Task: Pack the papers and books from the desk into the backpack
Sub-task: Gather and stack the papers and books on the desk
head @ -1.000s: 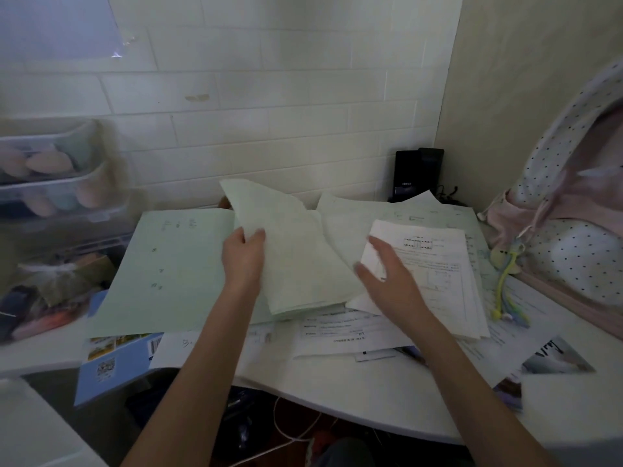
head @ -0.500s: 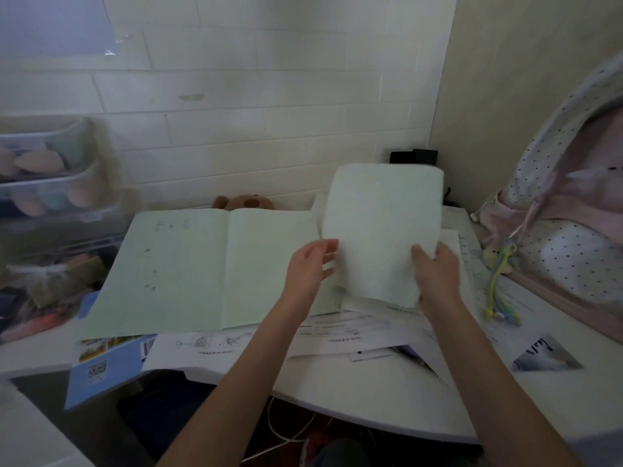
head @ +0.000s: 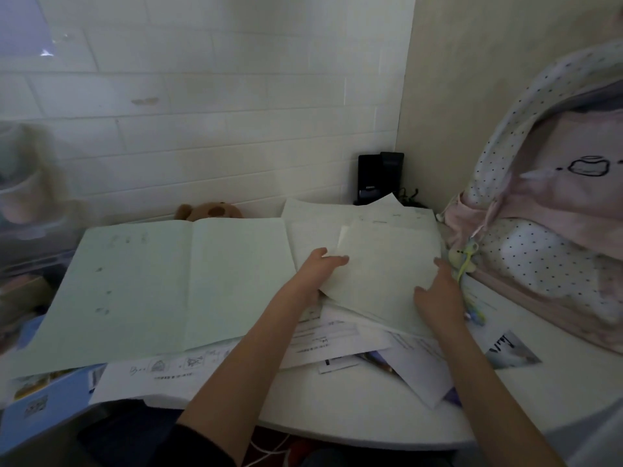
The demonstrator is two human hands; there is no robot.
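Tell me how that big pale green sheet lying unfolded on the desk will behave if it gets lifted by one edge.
The large pale green unfolded sheet is thin, so it would likely droop rather than stay flat. Its visible centre crease suggests it may fold there. It looks light and rests on loose white printed papers, so pushing it could slide or drag them.

The room was dim, with a soft grey light. Behind the hands stood a wall of white painted bricks (head: 209,129), and to the right of them it met a plain beige wall (head: 472,96) in a corner. Under the hands was a white desk (head: 354,412) with a rounded front edge. Far to the left of the hands, blurred clear plastic drawers (head: 27,197) stood against the brick wall.
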